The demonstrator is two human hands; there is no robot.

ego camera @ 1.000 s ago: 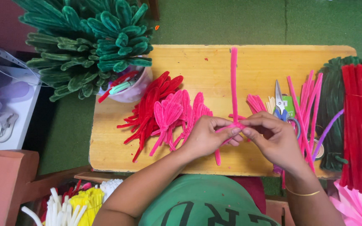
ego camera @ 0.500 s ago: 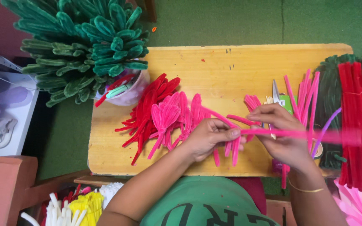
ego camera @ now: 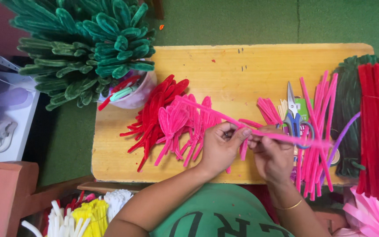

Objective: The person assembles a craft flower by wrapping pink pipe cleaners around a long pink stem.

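Observation:
My left hand [ego camera: 221, 147] and my right hand [ego camera: 272, 153] meet over the front middle of a wooden board [ego camera: 224, 70]. Both pinch one pink pipe cleaner [ego camera: 207, 109], which runs slantwise from the upper left, through my fingers, to the right over the scissors. Short pink ends hang below my fingers. Just left of my left hand lie folded pink petal shapes [ego camera: 176, 125] and a pile of red petal shapes [ego camera: 154, 112].
Blue-handled scissors [ego camera: 293, 112] and straight pink pipe cleaners [ego camera: 316, 131] lie right of my hands. Red [ego camera: 376, 131] and dark green bundles sit at the right edge. A pot of green leaf shapes [ego camera: 88, 39] stands at the back left. White and yellow stems [ego camera: 84, 213] are below the board.
The pink pipe cleaner stood upright a second ago, then swung to point right; now it lies slantwise across both hands. My hands stay together at the same spot.

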